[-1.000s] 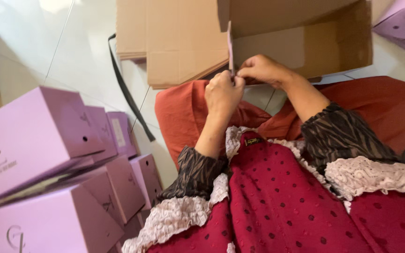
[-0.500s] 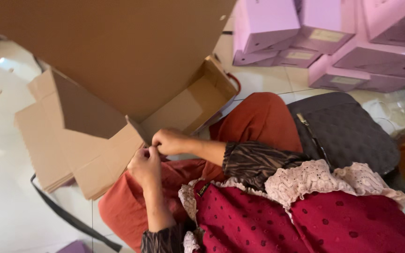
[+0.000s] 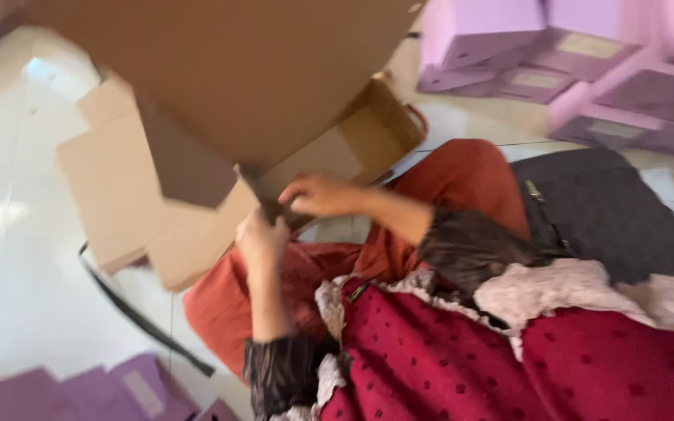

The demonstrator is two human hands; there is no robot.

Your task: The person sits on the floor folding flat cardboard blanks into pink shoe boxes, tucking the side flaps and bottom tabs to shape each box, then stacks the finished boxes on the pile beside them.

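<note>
Left hand: our left hand (image 3: 263,234) is curled closed, fingers pinching the lower edge of the cardboard box flap (image 3: 185,168).
Right hand: our right hand (image 3: 317,195) is partly closed, fingertips on the same edge, just beside the left.
Cardboard box: the large brown cardboard box (image 3: 228,70) is tilted over our lap, above the orange trousers (image 3: 462,175).
Surroundings: we see purple boxes (image 3: 555,62) stacked on the white tiled floor (image 3: 25,296); a black strap (image 3: 138,316) lies nearby.
</note>
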